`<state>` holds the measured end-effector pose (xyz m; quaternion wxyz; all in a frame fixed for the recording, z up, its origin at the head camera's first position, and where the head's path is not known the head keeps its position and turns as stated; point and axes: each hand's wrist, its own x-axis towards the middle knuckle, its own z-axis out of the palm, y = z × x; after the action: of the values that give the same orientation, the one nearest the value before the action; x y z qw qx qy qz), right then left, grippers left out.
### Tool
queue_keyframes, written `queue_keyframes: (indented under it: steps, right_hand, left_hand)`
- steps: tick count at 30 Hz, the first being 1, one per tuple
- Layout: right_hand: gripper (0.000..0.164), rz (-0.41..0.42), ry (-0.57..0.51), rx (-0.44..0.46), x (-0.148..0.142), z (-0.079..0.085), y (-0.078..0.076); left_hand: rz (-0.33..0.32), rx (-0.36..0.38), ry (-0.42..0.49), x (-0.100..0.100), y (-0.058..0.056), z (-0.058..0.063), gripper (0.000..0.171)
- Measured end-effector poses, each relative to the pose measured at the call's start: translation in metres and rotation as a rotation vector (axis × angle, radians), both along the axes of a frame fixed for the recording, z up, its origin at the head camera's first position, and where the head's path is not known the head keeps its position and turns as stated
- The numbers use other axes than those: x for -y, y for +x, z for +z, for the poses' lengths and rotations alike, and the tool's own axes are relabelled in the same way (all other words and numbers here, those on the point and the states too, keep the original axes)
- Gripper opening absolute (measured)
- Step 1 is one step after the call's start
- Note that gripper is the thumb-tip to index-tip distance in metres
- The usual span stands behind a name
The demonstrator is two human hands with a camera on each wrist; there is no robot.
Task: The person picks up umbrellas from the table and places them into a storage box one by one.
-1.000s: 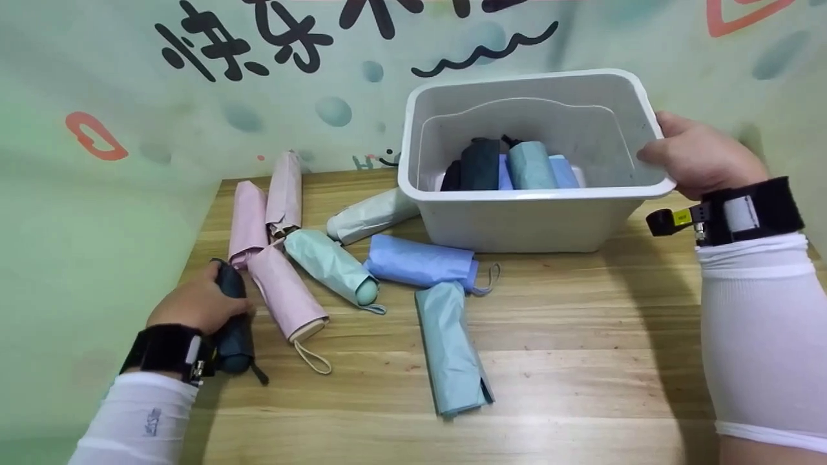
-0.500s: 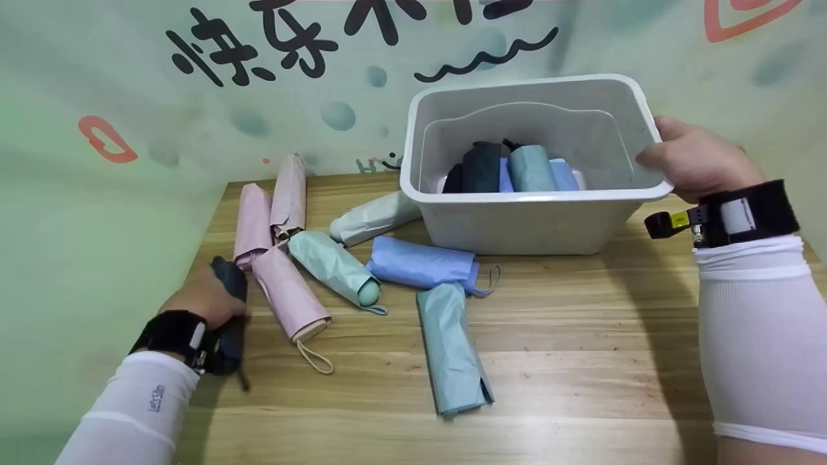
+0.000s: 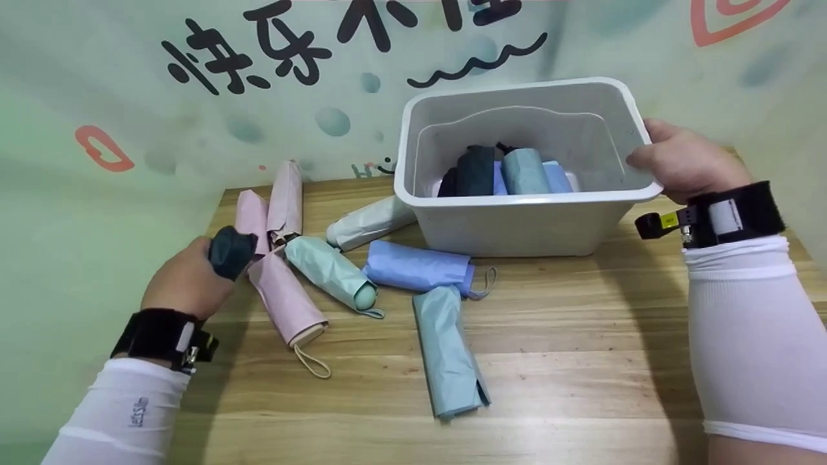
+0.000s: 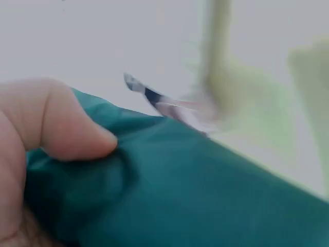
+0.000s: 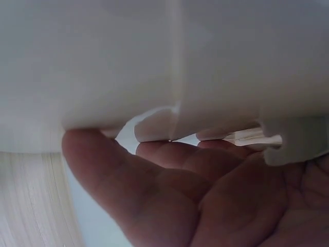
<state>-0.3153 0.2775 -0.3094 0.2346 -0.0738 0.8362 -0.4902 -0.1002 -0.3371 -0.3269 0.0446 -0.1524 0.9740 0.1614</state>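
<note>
My left hand grips a dark teal folded umbrella, raised above the table's left side with one end toward the head camera. In the left wrist view the thumb presses into the umbrella's fabric. Beneath and beside it lie pink folded umbrellas, one partly covered by the held one. At the right, my right hand holds the rim of a white plastic bin, thumb inside and fingers under the outer edge. Inside the bin stand a dark umbrella, a teal umbrella and blue ones, their lower parts hidden.
Across the wooden table lie a mint umbrella, a grey-green umbrella partly behind the bin, a blue umbrella and a loose teal umbrella. A printed cloth backdrop rises behind and at the left.
My left hand has lifted the dark teal umbrella from the table beside the pink ones and turned it end-on to the head camera. My right hand still holds the bin's rim.
</note>
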Motion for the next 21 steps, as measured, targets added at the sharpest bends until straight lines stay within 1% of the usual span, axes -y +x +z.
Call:
queue_keyframes:
  steps: [3,9,11,16,18,21]
  right_hand:
    - [0.068,0.0,-0.007,0.002,0.0,0.0,0.0]
    - [0.067,-0.014,-0.05,-0.005,0.003,-0.003,0.001]
    - [0.066,-0.021,-0.059,-0.02,0.003,-0.004,0.002]
    - [0.062,-0.032,-0.086,-0.057,0.003,-0.005,0.003]
    - [0.061,-0.033,-0.095,-0.061,0.004,-0.005,0.003]
    - [0.063,-0.033,-0.098,-0.044,0.004,-0.004,0.003]
  left_hand:
    - [-0.028,-0.087,0.009,-0.017,-0.008,0.014,0.058]
    - [-0.07,-0.19,0.033,-0.058,-0.028,0.046,0.067]
    - [-0.091,-0.233,0.03,-0.074,-0.035,0.057,0.064]
    - [-0.183,-0.367,-0.008,-0.114,-0.056,0.077,0.05]
    - [-0.243,-0.429,-0.034,-0.13,-0.064,0.082,0.046]
    - [-0.33,-0.493,-0.084,-0.153,-0.078,0.087,0.046]
